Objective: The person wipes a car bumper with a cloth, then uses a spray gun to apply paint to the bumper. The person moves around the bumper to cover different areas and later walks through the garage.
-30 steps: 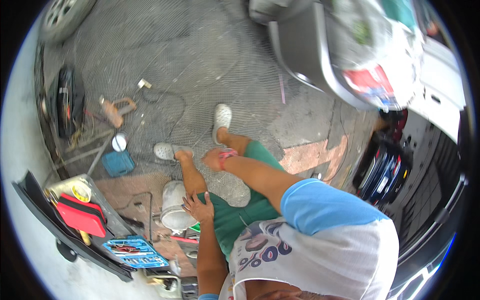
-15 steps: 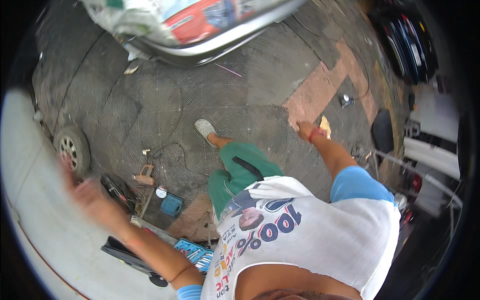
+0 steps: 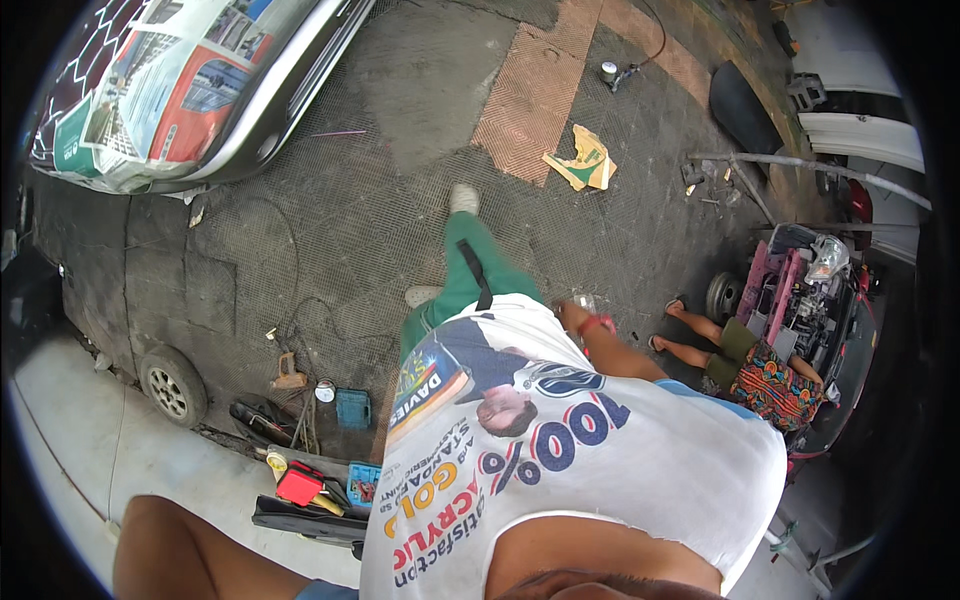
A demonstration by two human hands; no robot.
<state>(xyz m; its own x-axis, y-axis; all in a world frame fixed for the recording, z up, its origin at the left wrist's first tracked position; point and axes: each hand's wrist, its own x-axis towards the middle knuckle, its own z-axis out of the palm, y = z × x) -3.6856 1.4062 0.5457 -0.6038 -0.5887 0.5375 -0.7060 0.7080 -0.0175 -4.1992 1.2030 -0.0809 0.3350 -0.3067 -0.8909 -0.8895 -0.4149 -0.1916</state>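
My right hand (image 3: 570, 316), with a red band at the wrist, hangs low beside my green trousers and white shirt, over the mat floor; its fingers are small and blurred, their grip unclear. My left arm (image 3: 200, 560) is bent at the lower left, its hand out of view. Near it lie a red case (image 3: 298, 484), a blue tool tray (image 3: 363, 487) and a long black panel (image 3: 295, 515). Farther up are a teal case (image 3: 352, 409), an orange tool (image 3: 287, 374) and a wheel (image 3: 172, 390).
A car end (image 3: 170, 90) masked with printed paper fills the upper left. At right another person (image 3: 770, 385) bends over dismantled car parts (image 3: 800, 290) beside metal bars (image 3: 810, 169). Torn cardboard (image 3: 590, 160), a spray gun (image 3: 610, 72) and a hose lie on the floor.
My view has swung rightward. The masked car has shifted to the upper left, and the other person has appeared at right. My left hand has dropped out of view.
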